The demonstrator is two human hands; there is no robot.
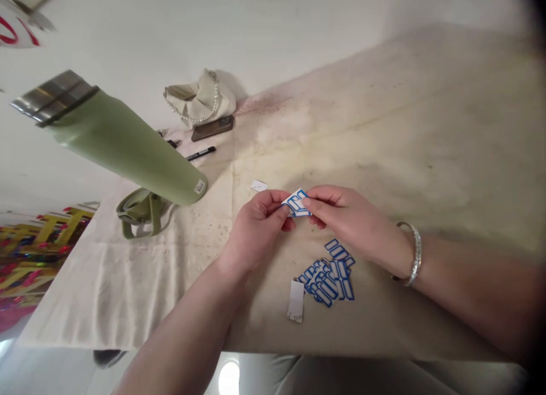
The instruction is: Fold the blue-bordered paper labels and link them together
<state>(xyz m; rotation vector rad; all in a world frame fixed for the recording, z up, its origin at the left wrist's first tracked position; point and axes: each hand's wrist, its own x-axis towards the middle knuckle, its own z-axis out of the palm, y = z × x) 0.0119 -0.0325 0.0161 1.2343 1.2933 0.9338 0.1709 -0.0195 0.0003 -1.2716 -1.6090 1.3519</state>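
Between my two hands is a small white label sheet [296,204] printed with blue-outlined boxes. My left hand [261,221] pinches its left edge with thumb and forefinger. From the other side, my right hand [341,210] grips the right edge, thumb on top. Just below the hands lies a loose pile of similar blue-outlined label sheets [326,281] on the cloth. A plain white slip [296,299] sits at the pile's left side, and a smaller white scrap [259,185] rests beyond my left hand.
A tall green bottle [132,142] stands at the left, with its green lid [140,210] beside its base. Behind are a black pen [202,153], a phone [212,128] and a cream handbag [200,99] against the wall. A beige cloth [384,150] covers the table.
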